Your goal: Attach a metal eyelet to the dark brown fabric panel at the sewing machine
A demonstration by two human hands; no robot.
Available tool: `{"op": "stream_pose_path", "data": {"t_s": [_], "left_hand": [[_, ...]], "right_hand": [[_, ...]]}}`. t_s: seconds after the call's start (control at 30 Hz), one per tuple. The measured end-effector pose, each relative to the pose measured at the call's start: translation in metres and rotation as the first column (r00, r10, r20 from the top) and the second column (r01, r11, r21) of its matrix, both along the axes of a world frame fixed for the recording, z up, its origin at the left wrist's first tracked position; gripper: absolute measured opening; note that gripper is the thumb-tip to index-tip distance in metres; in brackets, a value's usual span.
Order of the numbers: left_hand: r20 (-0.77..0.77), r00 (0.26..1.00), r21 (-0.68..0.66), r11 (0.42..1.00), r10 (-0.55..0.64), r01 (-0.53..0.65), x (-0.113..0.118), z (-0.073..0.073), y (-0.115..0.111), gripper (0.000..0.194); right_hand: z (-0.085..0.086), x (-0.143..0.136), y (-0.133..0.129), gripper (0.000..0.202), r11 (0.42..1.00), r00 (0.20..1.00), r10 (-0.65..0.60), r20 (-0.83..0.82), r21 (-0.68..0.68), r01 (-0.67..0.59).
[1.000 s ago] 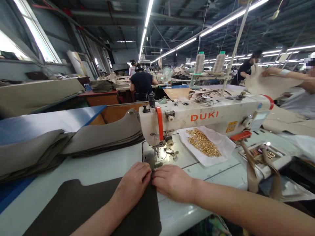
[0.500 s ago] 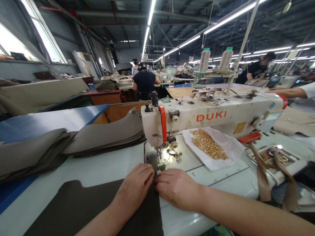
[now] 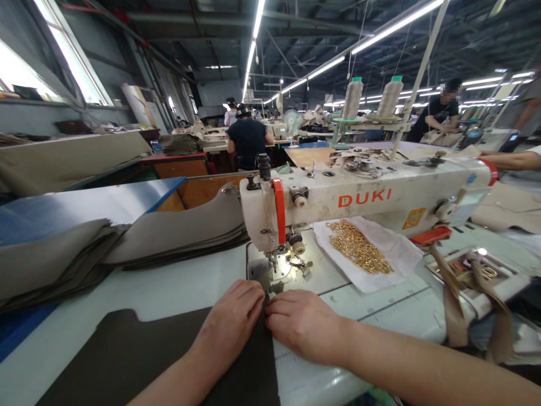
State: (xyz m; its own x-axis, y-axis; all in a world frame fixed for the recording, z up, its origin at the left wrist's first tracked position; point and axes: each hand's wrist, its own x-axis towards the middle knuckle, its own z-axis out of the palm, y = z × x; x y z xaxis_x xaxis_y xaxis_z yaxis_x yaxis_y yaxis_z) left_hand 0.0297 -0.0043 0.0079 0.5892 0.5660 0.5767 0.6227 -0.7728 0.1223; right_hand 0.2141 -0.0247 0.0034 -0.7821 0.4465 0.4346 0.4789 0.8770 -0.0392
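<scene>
A dark brown fabric panel (image 3: 139, 355) lies flat on the pale sewing table (image 3: 177, 287) in front of me. My left hand (image 3: 232, 324) and my right hand (image 3: 302, 324) rest side by side on its far edge, fingers curled down and pinching the cloth just in front of the needle and presser foot (image 3: 274, 265). The white DUKI sewing machine (image 3: 363, 197) stands right behind my hands. What lies under my fingertips is hidden.
Stacked grey-brown fabric pieces (image 3: 127, 242) lie at the left. A white sheet with gold metal rings (image 3: 359, 248) sits under the machine arm. Tan straps (image 3: 452, 299) and a small tray (image 3: 473, 268) are at the right. Other people work at tables behind and to the right.
My hands stay pressed on the fabric edge by the needle. The view has shifted slightly; the person at the far right has lowered the pale piece they held up.
</scene>
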Motion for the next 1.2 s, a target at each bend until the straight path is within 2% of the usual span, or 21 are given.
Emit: {"op": "stream_pose_path", "data": {"t_s": [0.6,0.83,1.2], "left_hand": [[0.007,1.000,-0.008,1.000,0.008,-0.008,0.0003,-0.0025,0.0015,0.024],[0.031,1.000,-0.022,1.000,0.003,-0.003,-0.0003,-0.0035,0.0003,0.021],[0.048,0.999,-0.038,0.999,-0.010,0.012,-0.0033,-0.0025,-0.0021,0.020]], "right_hand": [[0.0020,0.0000,-0.0012,0.014,0.999,1.000,-0.020,-0.015,-0.048,0.019],[0.0038,-0.0002,-0.0019,0.012,0.990,0.990,-0.122,-0.068,-0.078,0.116],[0.0003,-0.0033,-0.0003,0.007,0.990,0.989,-0.142,0.051,0.008,0.141]]}}
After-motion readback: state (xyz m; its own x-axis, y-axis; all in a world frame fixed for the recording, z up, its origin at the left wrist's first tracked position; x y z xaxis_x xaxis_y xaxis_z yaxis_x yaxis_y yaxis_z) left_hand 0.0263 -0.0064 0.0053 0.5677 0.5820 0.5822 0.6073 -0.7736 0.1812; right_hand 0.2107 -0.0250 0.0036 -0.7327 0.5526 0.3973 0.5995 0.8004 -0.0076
